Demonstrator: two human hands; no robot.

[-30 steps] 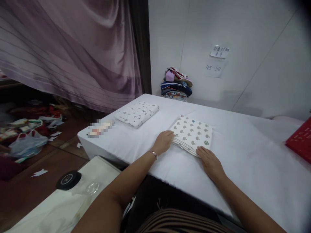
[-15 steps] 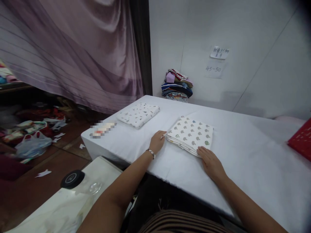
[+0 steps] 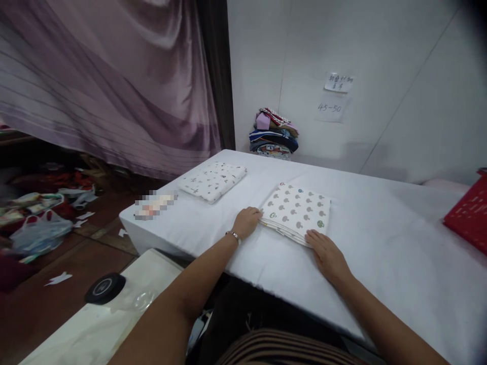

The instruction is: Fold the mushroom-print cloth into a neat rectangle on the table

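Observation:
A folded white cloth (image 3: 299, 208) printed with grey mushroom shapes and a few coloured ones lies in a neat rectangle on the white-covered table (image 3: 365, 253). At its left corner my left hand (image 3: 247, 222), with a bracelet on the wrist, has its fingers closed on the edge of the layers. My right hand (image 3: 329, 253) rests at the near right corner, fingers stretched out together over the top. Farther left lies a second folded cloth (image 3: 213, 181), white with small dark prints.
A blurred-out flat item (image 3: 155, 205) lies at the table's left end. Stacked folded fabrics (image 3: 274, 134) stand by the wall, and a red basket (image 3: 467, 213) is at the right. A lower white surface (image 3: 160, 266) holds a black round lid (image 3: 105, 288). Bags (image 3: 41, 230) lie on the floor.
The bit of cloth sticking out at my left fingers no longer shows. Both hands stay at the same corners of the folded cloth. The view has turned slightly right.

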